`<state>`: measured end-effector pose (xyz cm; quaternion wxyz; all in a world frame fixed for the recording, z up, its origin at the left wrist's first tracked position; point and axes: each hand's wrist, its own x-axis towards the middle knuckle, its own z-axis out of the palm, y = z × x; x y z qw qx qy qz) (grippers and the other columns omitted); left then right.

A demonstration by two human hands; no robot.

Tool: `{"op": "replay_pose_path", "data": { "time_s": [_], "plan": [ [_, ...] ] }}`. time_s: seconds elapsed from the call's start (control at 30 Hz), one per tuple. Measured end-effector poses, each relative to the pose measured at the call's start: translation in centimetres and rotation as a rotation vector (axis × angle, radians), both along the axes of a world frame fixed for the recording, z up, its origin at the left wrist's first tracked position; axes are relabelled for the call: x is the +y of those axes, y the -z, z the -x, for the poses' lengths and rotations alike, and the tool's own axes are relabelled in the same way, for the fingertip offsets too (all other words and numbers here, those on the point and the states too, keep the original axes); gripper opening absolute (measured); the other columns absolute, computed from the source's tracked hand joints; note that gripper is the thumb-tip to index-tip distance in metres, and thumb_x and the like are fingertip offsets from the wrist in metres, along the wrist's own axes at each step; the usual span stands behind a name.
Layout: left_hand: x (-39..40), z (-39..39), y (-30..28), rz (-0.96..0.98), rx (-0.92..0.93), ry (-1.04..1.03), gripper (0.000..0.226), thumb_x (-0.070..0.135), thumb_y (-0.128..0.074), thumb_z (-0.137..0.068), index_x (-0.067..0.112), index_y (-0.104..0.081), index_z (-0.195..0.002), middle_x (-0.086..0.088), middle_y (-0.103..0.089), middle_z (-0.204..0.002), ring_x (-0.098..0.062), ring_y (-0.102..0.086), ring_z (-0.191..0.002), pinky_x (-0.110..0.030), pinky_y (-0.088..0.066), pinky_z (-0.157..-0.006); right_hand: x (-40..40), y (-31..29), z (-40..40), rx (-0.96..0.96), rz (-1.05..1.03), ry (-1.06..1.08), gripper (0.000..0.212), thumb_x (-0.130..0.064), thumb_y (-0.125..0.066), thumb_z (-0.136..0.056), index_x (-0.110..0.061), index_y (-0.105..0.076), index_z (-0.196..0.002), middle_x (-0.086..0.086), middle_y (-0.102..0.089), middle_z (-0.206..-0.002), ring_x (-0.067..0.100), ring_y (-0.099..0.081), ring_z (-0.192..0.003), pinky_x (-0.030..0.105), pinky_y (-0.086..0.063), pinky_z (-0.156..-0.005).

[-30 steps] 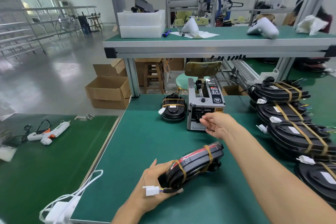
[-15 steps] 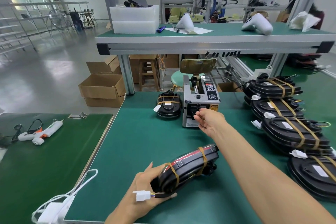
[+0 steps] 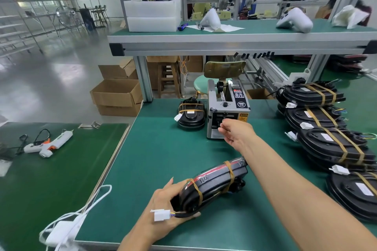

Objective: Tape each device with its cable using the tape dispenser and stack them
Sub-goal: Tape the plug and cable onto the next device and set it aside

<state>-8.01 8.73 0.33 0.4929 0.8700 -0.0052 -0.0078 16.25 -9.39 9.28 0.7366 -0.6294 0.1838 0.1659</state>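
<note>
Reaching to the dispenser [image 3: 228, 113] mouth, the right hand [image 3: 236, 133] has fingers curled at the slot; whether it pinches tape I cannot tell. The left hand [image 3: 167, 206] grips the device [image 3: 214, 181], tilted on edge on the desk [image 3: 159, 149], two tape bands already round it. To do this well, pull the strip straight out, keep it off the fingers, and steady the device. The dispenser's yellow warning label and panel print are too small to read. Taped devices lie stacked at right [image 3: 326, 128].
</note>
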Motion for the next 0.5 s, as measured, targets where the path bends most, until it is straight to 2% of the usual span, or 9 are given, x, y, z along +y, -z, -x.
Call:
{"op": "replay_pose_path", "data": {
  "time_s": [0.1, 0.2, 0.3, 0.4, 0.43, 0.5],
  "plan": [
    [0.1, -0.5, 0.1, -0.025, -0.053, -0.017, 0.082, 0.059, -0.092, -0.075, 0.053, -0.056, -0.149, 0.01, -0.054, -0.16, -0.021, -0.051, -0.149, -0.047, -0.021, -0.134, 0.0, -0.1, 0.1, -0.016, 0.087, -0.064, 0.014, -0.008, -0.068, -0.09, -0.012, -0.07, -0.104, 0.002, -0.078, -0.091, 0.008, -0.073, -0.058, 0.026, -0.046, -0.065],
    [-0.1, -0.4, -0.5, -0.011, -0.168, 0.035, 0.073, 0.044, -0.093, -0.08, 0.045, -0.06, -0.145, 0.021, -0.072, -0.137, -0.007, -0.069, -0.128, -0.044, -0.015, -0.132, -0.5, 0.2, 0.5, -0.02, 0.18, -0.142, 0.013, -0.01, -0.068, -0.09, -0.011, -0.071, -0.103, 0.001, -0.078, -0.087, 0.009, -0.073, -0.062, 0.031, -0.047, -0.073],
    [-0.5, -0.3, -1.4, -0.004, -0.189, 0.028, 0.074, 0.04, -0.093, -0.081, 0.052, -0.058, -0.145, 0.025, -0.074, -0.128, -0.002, -0.072, -0.117, -0.044, -0.014, -0.131, -1.3, 1.1, 0.7, -0.08, 0.21, -0.115, 0.012, -0.006, -0.067, -0.09, -0.01, -0.073, -0.1, 0.003, -0.076, -0.086, 0.009, -0.073, -0.06, 0.028, -0.046, -0.07],
    [-0.5, -0.3, -1.4, -0.01, -0.199, 0.021, 0.074, 0.042, -0.092, -0.079, 0.061, -0.054, -0.14, 0.025, -0.076, -0.123, 0.001, -0.073, -0.107, -0.049, -0.021, -0.132, -2.0, 2.1, 0.7, -0.22, 0.173, -0.051, 0.011, -0.004, -0.067, -0.094, -0.01, -0.076, -0.094, 0.007, -0.076, -0.092, 0.009, -0.07, -0.06, 0.016, -0.048, -0.055],
    [-0.4, -0.3, -1.3, 0.003, -0.2, 0.013, 0.072, 0.042, -0.092, -0.078, 0.06, -0.057, -0.138, 0.024, -0.077, -0.122, 0.001, -0.073, -0.105, -0.053, -0.027, -0.131, -2.1, 2.4, 0.6, -0.275, 0.17, -0.02, 0.011, -0.005, -0.066, -0.096, -0.008, -0.077, -0.097, 0.007, -0.076, -0.093, 0.01, -0.07, -0.061, 0.014, -0.051, -0.056],
    [-0.3, -0.3, -1.1, 0.055, -0.177, -0.021, 0.067, 0.042, -0.092, -0.075, 0.058, -0.062, -0.133, 0.02, -0.079, -0.117, -0.003, -0.075, -0.104, -0.056, -0.037, -0.126, -2.2, 3.0, 0.6, -0.37, 0.193, 0.037, 0.016, -0.007, -0.065, -0.097, -0.007, -0.077, -0.109, 0.005, -0.076, -0.092, 0.01, -0.07, -0.062, 0.02, -0.06, -0.069]
  ]
}}
